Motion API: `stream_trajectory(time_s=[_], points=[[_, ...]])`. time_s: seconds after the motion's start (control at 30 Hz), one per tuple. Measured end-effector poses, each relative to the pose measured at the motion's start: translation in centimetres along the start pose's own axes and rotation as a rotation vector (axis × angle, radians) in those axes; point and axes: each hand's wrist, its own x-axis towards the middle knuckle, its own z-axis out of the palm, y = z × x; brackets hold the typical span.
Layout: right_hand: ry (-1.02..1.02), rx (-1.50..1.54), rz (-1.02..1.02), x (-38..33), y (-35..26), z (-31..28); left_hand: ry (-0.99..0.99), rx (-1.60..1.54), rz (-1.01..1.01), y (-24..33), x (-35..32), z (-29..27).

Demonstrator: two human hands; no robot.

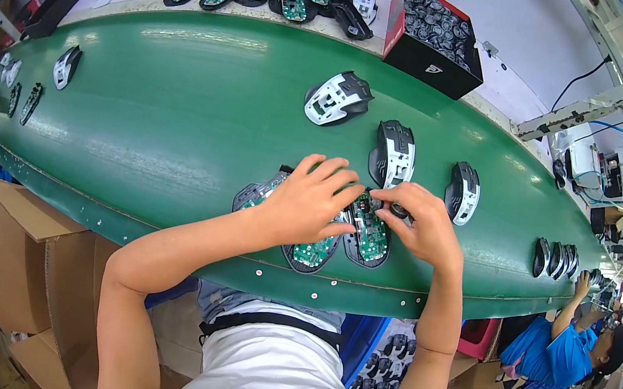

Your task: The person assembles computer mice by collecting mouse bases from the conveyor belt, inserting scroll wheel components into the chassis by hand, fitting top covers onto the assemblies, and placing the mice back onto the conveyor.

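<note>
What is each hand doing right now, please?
Left hand: open, fingers spread flat on the black mouse bases with green circuit boards.
Right hand: fingertips pinching a small dark part.

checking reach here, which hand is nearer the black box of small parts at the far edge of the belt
Right. The right hand works on the near side of the belt, roughly below the black box; the left hand lies beside it, farther to the left.
</note>
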Motion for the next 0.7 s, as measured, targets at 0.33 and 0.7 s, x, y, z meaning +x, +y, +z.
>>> stream_trajectory(time_s=[0.33, 0.7], points=[[-0.032, -0.055, -0.057, 0.2, 0.4, 0.9, -0.006, -0.005, 0.023, -0.4, -0.6, 0.6], [-0.039, -0.166, 0.069, 0.1, -1.1, 1.7, 0.016, 0.040, 0.032, -0.2, -1.2, 0.6]])
